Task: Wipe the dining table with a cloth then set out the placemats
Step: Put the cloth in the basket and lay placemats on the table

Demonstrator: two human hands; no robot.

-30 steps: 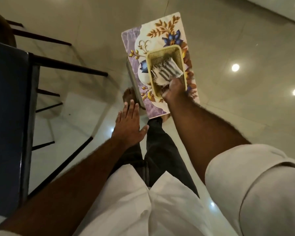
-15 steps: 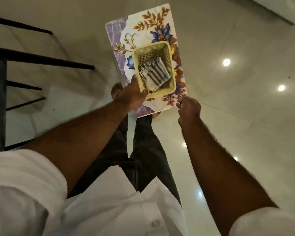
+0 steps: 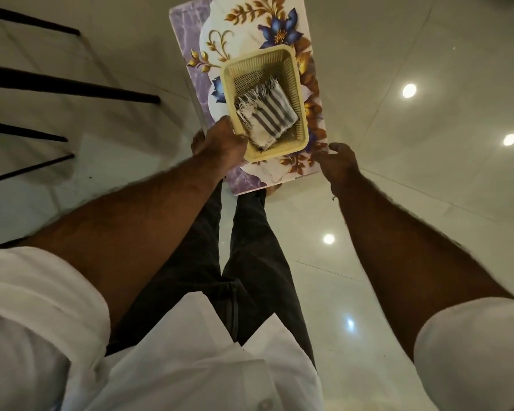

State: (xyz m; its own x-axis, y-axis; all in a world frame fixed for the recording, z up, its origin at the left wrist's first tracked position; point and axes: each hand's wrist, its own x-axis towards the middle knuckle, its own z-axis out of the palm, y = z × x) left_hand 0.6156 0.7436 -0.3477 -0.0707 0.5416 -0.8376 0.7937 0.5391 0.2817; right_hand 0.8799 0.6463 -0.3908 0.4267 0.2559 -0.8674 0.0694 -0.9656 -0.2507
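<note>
A glossy tiled floor carries a floral-topped bench. On the bench sits a yellow plastic basket, with the folded striped cloth lying in its near half. The left hand has its fingers closed on the basket's near-left corner, while the right hand hovers at the bench's near-right edge, fingers loosely curled and holding nothing.
</note>
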